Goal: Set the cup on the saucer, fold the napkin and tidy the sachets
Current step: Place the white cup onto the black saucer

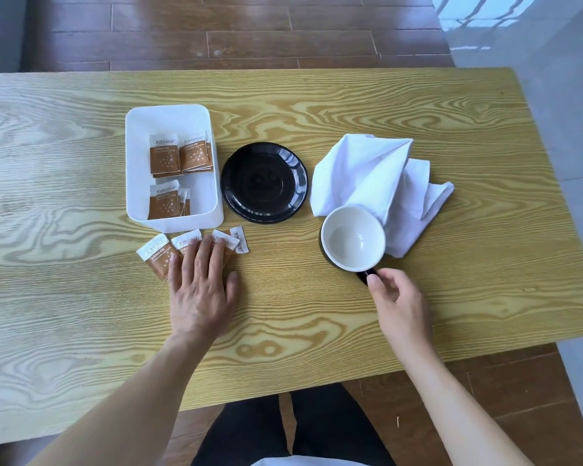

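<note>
A black cup (352, 238) with a white inside stands on the table, partly on the crumpled white napkin (374, 178). My right hand (398, 297) pinches its black handle at the near side. The black saucer (265, 183) lies bare to the left of the cup. Several brown and white sachets (155, 255) lie loose on the table in front of the white box (174, 166). My left hand (201, 285) rests flat on them with fingers spread. More sachets lie inside the box.
The wooden table (81, 314) ends close on the right and at the near side, above my dark trousers. Beyond the far edge is a brown plank floor.
</note>
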